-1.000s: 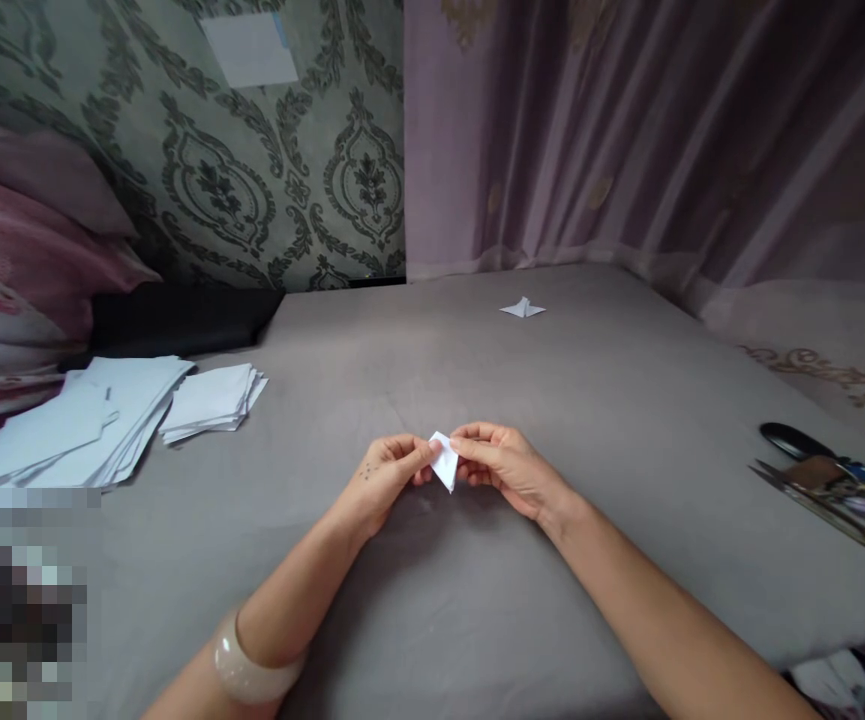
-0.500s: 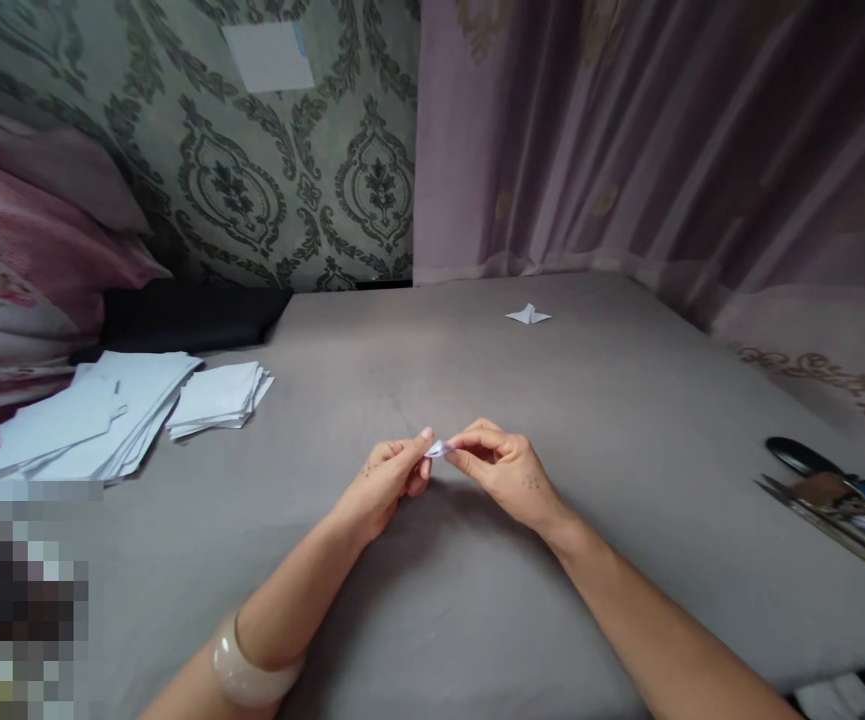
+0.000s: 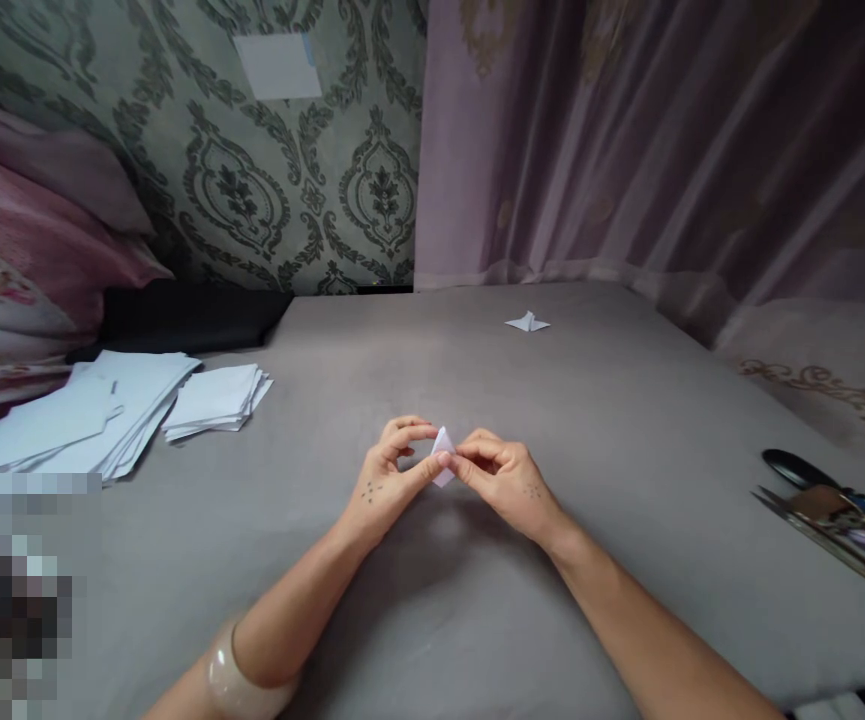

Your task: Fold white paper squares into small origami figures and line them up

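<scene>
A small folded piece of white paper, diamond-shaped with a point at its top, is held upright between my two hands above the grey cloth surface. My left hand pinches it from the left, thumb across its front and fingers at its upper edge. From the right, my right hand grips its edge between thumb and fingertips. Farther back lies a folded paper crane with spread wings, apart from both hands.
To the left lie a stack of small paper squares and a pile of larger white sheets. Behind them is a black folded item. Scissors and a dark-handled tool lie at the right. A purple curtain hangs behind.
The folded paper has turned from lying nearly edge-on to standing upright, its face now visible. My left thumb has come over its front, and the left fingers have risen.
</scene>
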Demonstrator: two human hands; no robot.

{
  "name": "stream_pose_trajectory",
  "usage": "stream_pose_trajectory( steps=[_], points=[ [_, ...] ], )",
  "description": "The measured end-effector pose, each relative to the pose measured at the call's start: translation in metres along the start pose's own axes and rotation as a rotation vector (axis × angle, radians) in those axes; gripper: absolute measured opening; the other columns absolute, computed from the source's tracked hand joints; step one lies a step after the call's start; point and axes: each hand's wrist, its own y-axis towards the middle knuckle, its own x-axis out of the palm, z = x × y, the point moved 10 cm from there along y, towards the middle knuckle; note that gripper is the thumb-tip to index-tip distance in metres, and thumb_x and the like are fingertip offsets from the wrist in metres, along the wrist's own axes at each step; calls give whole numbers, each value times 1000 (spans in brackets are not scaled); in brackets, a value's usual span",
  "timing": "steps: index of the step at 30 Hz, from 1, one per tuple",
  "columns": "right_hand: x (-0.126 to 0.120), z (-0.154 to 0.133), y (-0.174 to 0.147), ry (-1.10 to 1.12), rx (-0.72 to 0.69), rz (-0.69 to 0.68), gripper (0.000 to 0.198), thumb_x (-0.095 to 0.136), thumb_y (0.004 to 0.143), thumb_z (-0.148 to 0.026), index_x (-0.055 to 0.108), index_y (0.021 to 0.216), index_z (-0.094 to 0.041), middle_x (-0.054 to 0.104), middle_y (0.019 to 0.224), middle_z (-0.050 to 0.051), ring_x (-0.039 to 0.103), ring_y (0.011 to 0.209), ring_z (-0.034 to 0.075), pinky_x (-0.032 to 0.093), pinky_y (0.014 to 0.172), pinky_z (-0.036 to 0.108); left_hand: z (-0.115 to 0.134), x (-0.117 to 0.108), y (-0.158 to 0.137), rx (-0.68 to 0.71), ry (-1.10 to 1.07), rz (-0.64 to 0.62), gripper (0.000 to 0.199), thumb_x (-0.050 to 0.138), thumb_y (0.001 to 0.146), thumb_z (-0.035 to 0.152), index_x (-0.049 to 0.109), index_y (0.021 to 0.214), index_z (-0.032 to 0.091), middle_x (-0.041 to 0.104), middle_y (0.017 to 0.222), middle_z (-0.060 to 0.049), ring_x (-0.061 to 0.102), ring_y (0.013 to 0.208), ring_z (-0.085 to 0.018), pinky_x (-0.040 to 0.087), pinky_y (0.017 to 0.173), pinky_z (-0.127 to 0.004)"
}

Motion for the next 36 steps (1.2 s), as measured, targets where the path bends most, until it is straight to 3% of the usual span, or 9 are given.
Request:
stream_pose_trajectory(
  steps=[2,6,8,14,22,30,36],
  points=[
    [1,-1,0,-17,-7,-5,25,63,81,-44,70,75,-21,53,72,0,49,65,12,40,59,25,-2,0,0,-26,-37,0,24,73,71,36,72,89,21,60,109,-7,55,102,-21,43,83,-28],
    [2,-3,-1,-56,-23,-6,24,61,83,-41,68,72,-21,52,70,0,48,63,12,39,59,25,-12,10,-4,-203,-261,-48,24,73,72,37,71,85,17,67,81,-3,60,75,-15,47,71,-27],
    [2,-4,-1,-62,-34,-9,22,63,82,-40,67,70,-21,52,71,0,48,63,12,40,59,26,-13,12,-5,-243,-318,-45,23,75,70,36,71,82,16,69,77,-3,60,71,-14,48,71,-27],
    [9,-4,-2,-77,-38,-54,23,61,83,-40,67,72,-21,54,72,0,50,65,12,41,60,25,-6,14,-6,-209,-277,-75,21,73,71,37,71,74,16,68,72,-2,60,69,-14,47,66,-25],
    [20,-1,-5,-89,-12,-104,24,59,85,-36,61,66,-20,53,72,0,48,64,11,40,60,25,-11,10,-8,-225,-307,-13,28,72,72,36,61,57,15,56,56,2,49,56,-9,37,56,-21],
    [32,14,-7,22,135,-220,22,59,83,-35,66,70,-19,53,75,0,48,66,11,39,64,26,-28,10,-9,-350,-376,-4,35,72,71,41,56,53,15,55,53,2,48,51,-9,34,51,-22],
    [27,33,-8,213,342,-182,29,66,76,-44,65,68,-17,48,61,-4,37,53,8,30,52,24,-44,14,-4,-416,-422,-60,52,56,78,63,61,62,13,55,53,-1,48,49,-10,33,49,-23]
  ],
)
